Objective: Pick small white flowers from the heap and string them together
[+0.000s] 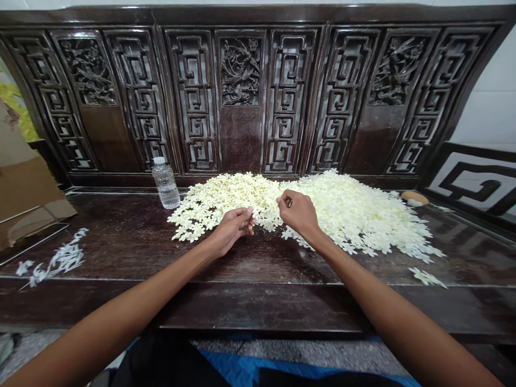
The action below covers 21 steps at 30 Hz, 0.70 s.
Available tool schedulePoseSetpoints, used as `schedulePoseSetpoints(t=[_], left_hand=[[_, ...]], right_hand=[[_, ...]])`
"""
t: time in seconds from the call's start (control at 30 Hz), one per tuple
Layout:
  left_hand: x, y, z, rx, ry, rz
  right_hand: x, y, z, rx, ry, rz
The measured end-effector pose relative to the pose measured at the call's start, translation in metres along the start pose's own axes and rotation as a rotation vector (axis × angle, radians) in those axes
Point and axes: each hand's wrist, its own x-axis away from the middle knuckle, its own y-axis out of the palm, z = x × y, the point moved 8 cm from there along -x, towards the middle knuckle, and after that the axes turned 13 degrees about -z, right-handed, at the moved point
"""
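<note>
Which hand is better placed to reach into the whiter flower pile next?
Probably the right hand: it is beside the whiter pile, while the left hand is farther away, by the yellower pile.

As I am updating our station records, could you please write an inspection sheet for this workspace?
Surface: dark wooden bench seat, with small specks between the hands.
Job's things: yellowish flower heap on the left, meeting a whiter flower heap on the right.
Clutter: capped clear bottle standing beside the yellowish heap; white pieces at far left; brown-and-white object at far right.
Hands: left hand with fingertips drawn together, right hand curled, both by the heaps; whether either holds anything is unclear.
Cables: nothing seen.
Surroundings: carved wooden backrest behind; brown cardboard at left; speckled floor and blue material below.
</note>
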Motion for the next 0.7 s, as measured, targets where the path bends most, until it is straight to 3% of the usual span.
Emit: schedulePoseSetpoints(t=[0.13, 0.37, 0.57, 0.7], left_hand=[[0.001, 0.002, 0.001, 0.016, -0.004, -0.001], [0.001, 0.001, 0.004, 0.023, -0.002, -0.004], [0.0, 0.004, 0.002, 0.012, -0.005, -0.012], [0.001, 0.007, 0.004, 0.03, 0.016, -0.003]], right_hand=[[-0.001, -0.006, 0.006, 0.045, 0.072, -0.007], [-0.005, -0.009, 0.019, 0.355, 0.146, -0.006], [0.007, 0.027, -0.026, 0.092, -0.245, -0.21], [0.018, 0.045, -0.043, 0.134, -0.336, -0.235]])
